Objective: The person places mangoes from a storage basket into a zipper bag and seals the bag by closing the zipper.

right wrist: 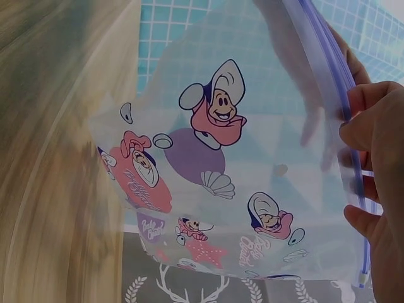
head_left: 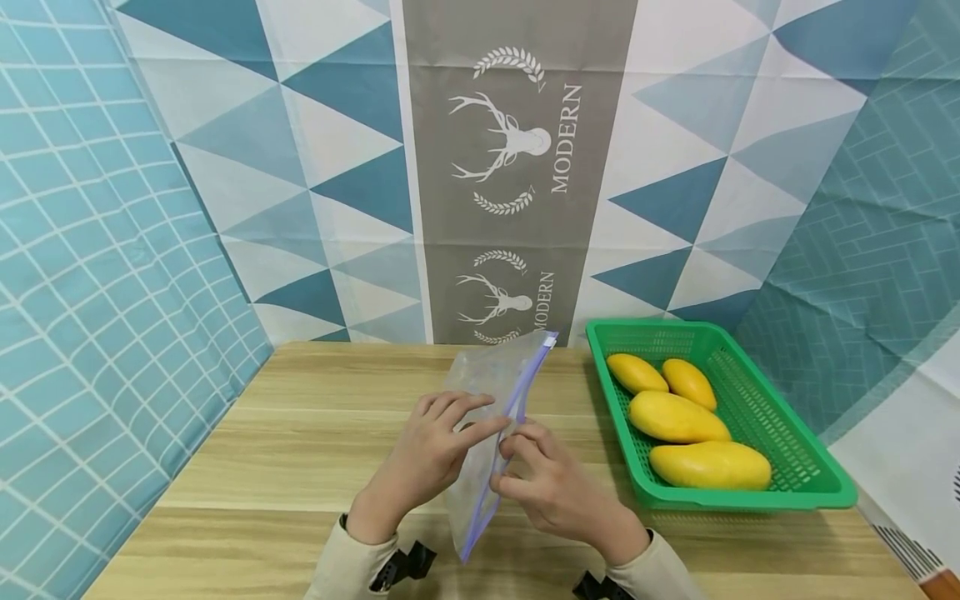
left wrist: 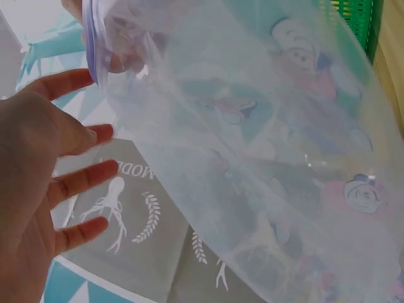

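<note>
1. The left hand (head_left: 420,457) is held with its fingers spread, one fingertip being laid against the purple zip strip (head_left: 472,537) of the clear bag (head_left: 480,379).
2. By the right hand (head_left: 558,483), the same strip is pinched between thumb and curled fingers.
3. The bag, printed with cartoon figures, is held tilted above the wooden table (head_left: 322,417), between the hands; whether it is touched by the tabletop cannot be told.
4. To the right, four yellow fruits (head_left: 678,417) are held in a green basket (head_left: 757,500).
5. Behind, a grey panel (head_left: 517,23) is printed with deer heads; at left, a blue tile-patterned wall (head_left: 82,217) is seen.
</note>
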The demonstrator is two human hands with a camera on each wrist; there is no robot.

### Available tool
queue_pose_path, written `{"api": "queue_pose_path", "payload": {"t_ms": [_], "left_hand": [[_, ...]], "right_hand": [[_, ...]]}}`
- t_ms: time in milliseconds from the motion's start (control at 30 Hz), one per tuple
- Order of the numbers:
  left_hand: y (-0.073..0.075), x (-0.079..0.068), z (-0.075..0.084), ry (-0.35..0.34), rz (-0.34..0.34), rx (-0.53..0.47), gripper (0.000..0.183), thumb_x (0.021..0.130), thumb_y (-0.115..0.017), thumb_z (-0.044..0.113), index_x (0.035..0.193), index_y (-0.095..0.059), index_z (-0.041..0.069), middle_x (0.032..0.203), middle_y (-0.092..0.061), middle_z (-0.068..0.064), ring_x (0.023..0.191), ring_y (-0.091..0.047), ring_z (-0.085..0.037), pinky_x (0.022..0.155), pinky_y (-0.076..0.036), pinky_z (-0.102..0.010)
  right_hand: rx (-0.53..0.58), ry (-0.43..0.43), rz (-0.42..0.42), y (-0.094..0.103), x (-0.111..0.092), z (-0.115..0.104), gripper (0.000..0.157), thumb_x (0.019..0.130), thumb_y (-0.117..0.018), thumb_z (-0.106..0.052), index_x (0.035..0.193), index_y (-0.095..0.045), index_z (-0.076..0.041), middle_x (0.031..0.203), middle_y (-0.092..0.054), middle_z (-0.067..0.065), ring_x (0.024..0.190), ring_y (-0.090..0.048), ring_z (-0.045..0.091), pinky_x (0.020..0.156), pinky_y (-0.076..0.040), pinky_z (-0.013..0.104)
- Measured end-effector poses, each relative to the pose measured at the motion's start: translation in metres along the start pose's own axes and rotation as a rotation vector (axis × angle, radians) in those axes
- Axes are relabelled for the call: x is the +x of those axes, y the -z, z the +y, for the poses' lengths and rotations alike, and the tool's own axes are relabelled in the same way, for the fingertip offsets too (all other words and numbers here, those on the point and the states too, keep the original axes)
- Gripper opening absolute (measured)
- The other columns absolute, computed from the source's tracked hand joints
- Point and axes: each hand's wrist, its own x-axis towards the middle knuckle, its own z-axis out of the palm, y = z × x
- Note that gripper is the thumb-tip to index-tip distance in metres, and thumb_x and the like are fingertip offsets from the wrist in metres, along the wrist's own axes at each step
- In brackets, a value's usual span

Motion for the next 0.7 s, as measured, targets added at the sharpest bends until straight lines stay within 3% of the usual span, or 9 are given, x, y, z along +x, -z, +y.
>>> {"api": "queue_pose_path", "payload": {"t_ms": [233, 367, 500, 600, 700], "left_hand": [[0.0014, 0.0000, -0.0011, -0.018, -0.007, -0.002, 0.042, 0.087, -0.062, 0.000, 0.122, -0.067, 0.023, 0.124, -0.062, -0.006, 0.105, -0.059, -0.026, 0.081, -0.048, -0.045], [0.0024, -0.0009, -0.0018, -0.011, -0.021, -0.017, 0.028, 0.104, -0.046, 0.009, 0.117, -0.068, 0.022, 0.124, -0.062, -0.006, 0.106, -0.059, -0.027, 0.082, -0.048, -0.046], [0.0027, -0.0013, -0.0032, -0.011, -0.017, -0.035, 0.034, 0.110, -0.035, 0.024, 0.110, -0.069, 0.019, 0.121, -0.064, -0.005, 0.106, -0.060, -0.025, 0.081, -0.049, -0.045], [0.0036, -0.0023, -0.0050, -0.015, -0.020, -0.050, 0.028, 0.109, -0.042, 0.027, 0.109, -0.068, 0.018, 0.119, -0.064, -0.004, 0.106, -0.060, -0.024, 0.079, -0.049, -0.044], [0.0046, -0.0033, -0.0068, -0.021, -0.027, -0.059, 0.013, 0.101, -0.061, 0.024, 0.107, -0.068, 0.017, 0.118, -0.064, -0.003, 0.107, -0.060, -0.024, 0.078, -0.049, -0.043]], "right_hand": [[-0.003, -0.002, -0.002, -0.0013, -0.0010, 0.0003, 0.032, 0.104, -0.041, -0.009, 0.087, -0.065, -0.021, 0.098, -0.056, 0.007, 0.099, -0.052, 0.029, 0.098, -0.041, 0.043], [0.007, -0.015, -0.015, -0.0005, -0.0015, 0.0000, 0.033, 0.105, -0.040, -0.011, 0.087, -0.065, -0.021, 0.099, -0.055, 0.006, 0.100, -0.052, 0.029, 0.098, -0.041, 0.042], [0.023, -0.039, -0.039, 0.0015, -0.0026, -0.0002, 0.034, 0.106, -0.038, -0.013, 0.087, -0.065, -0.021, 0.101, -0.055, 0.006, 0.102, -0.051, 0.029, 0.100, -0.040, 0.041], [0.039, -0.055, -0.056, 0.0024, -0.0036, 0.0006, 0.035, 0.107, -0.037, -0.013, 0.088, -0.065, -0.020, 0.101, -0.055, 0.007, 0.102, -0.051, 0.029, 0.101, -0.038, 0.041], [0.061, -0.069, -0.066, 0.0024, -0.0050, 0.0018, 0.036, 0.107, -0.035, -0.012, 0.088, -0.065, -0.019, 0.101, -0.055, 0.009, 0.103, -0.051, 0.029, 0.101, -0.038, 0.041]]}}
